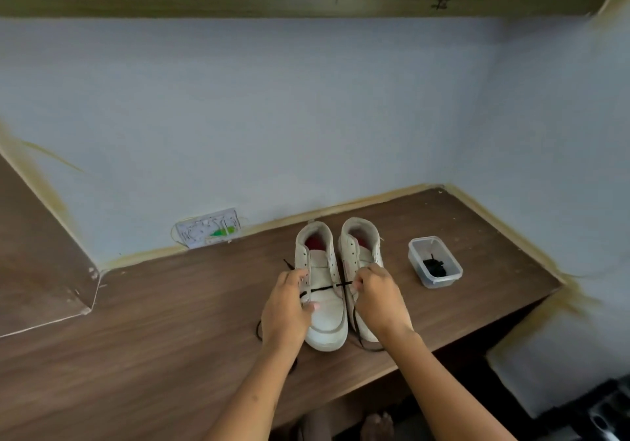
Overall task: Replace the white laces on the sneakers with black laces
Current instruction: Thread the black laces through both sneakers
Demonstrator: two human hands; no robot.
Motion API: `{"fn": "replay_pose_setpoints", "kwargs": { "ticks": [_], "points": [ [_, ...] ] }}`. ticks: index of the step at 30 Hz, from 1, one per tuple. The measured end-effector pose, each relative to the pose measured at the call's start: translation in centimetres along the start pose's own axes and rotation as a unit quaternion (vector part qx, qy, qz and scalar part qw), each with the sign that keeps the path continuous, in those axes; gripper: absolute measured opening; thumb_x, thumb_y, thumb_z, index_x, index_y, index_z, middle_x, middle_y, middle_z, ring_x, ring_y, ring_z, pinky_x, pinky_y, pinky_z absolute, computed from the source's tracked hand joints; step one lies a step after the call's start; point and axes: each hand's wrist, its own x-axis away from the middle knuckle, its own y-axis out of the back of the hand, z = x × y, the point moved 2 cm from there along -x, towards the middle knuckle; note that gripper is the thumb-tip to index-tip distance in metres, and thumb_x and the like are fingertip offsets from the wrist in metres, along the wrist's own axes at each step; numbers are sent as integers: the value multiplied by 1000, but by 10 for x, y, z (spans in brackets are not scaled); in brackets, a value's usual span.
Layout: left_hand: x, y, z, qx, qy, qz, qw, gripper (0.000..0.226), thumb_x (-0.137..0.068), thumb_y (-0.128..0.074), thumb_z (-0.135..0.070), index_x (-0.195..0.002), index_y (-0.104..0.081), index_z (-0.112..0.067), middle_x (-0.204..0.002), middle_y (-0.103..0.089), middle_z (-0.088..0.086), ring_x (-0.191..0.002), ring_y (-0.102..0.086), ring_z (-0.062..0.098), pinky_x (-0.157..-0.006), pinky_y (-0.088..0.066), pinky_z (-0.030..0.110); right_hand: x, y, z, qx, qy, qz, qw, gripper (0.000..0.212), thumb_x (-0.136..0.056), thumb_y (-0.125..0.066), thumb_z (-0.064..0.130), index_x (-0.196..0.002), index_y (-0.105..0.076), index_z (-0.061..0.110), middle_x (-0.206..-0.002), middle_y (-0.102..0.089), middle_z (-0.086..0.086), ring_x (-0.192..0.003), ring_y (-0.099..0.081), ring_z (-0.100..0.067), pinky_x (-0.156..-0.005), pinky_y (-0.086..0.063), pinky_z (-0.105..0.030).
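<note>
Clear plastic tub on table, right of sneakers: a bundled black lace inside. Two white sneakers side by side, toes toward the person, heels to wall. Left hand and right hand each pinch an end of the black lace stretched crosswise over the left shoe.

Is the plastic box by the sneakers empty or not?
Not empty. The clear container is lidless, and a dark bundle, probably another black lace, lies inside.

Single head-worn view, wide-angle.
Camera looked forward and down from above the worktop, close over the hands, facing the wall.
</note>
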Motion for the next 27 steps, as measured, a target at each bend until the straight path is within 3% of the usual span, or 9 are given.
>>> {"fn": "replay_pose_setpoints", "kwargs": {
  "ticks": [2, 4, 7, 10, 13, 16, 19, 23, 27],
  "points": [
    [0, 1, 3, 12, 4, -1, 1000, 56, -85, -72, -23, -135, -48, -30, -130, -48, -14, -110, -55, 7, -74, -42, 20, 3, 6, -5, -11, -8, -17, 1000, 23, -87, -47, -10, -78, -53, 10, -89, -49, 0, -78, -47, -16, -55, -31, -16],
    [-1, 7, 1, 36, -6, -11, 999, 49, -87, -71, -22, -133, -53, -26, -124, -53, -12, -105, -56, 6, -76, -38, 13, 5, 18, -2, -46, -6, -36, 998, 20, -95, -48, -3, -87, -62, 8, -91, -51, 2, -80, -54, -18, -59, -37, -15],
    [-8, 43, -19, 114, -59, -107, 986, 19, -92, -65, -17, -109, -71, -21, -100, -66, -11, -91, -62, 6, -73, -43, 8, 0, 63, 23, -128, 42, -98, 986, 24, -99, -49, 5, -107, -69, 15, -98, -60, 7, -90, -60, -15, -74, -48, -22],
    [-14, 110, -64, 238, -126, -176, 947, 26, -93, -62, -9, -97, -70, -33, -91, -72, -12, -85, -67, -1, -80, -49, 11, -7, 138, 67, -220, 75, -204, 951, 24, -96, -57, 6, -108, -63, 25, -90, -70, 7, -85, -62, -5, -73, -49, -20],
    [-13, 189, -121, 361, -197, -197, 890, 29, -91, -62, -5, -108, -64, -28, -89, -74, -4, -83, -72, 8, -80, -51, 15, -9, 215, 113, -340, 91, -259, 899, 28, -92, -66, 15, -112, -49, 24, -83, -73, 11, -83, -64, 4, -73, -44, -10],
    [-2, 254, -168, 396, -241, -189, 866, 39, -88, -68, -15, -125, -58, -22, -87, -76, -2, -88, -71, 5, -84, -48, 11, -9, 273, 147, -426, 86, -259, 862, 17, -89, -72, 17, -101, -60, 19, -79, -75, 10, -79, -68, -1, -72, -46, -14],
    [16, 298, -204, 423, -263, -169, 851, 46, -86, -70, -16, -129, -55, -21, -84, -76, 1, -89, -70, 1, -79, -41, 1, 0, 312, 172, -489, 103, -244, 831, 6, -88, -72, 14, -92, -68, 13, -79, -76, 4, -86, -71, -8, -79, -48, -17],
    [40, 331, -236, 448, -266, -133, 843, 23, -88, -68, -11, -111, -66, -16, -85, -76, 1, -84, -71, 5, -74, -45, 4, 20, 351, 199, -496, 138, -254, 819, 5, -90, -70, 15, -87, -72, 12, -79, -76, 2, -83, -70, -5, -78, -48, -11],
    [58, 343, -248, 451, -255, -117, 847, 13, -89, -67, -8, -102, -70, -7, -87, -76, 4, -81, -73, 12, -73, -49, 9, 34, 364, 217, -480, 143, -235, 833, 7, -90, -69, 14, -84, -72, 14, -78, -75, 2, -77, -68, 1, -68, -43, -2]
  ]
}}
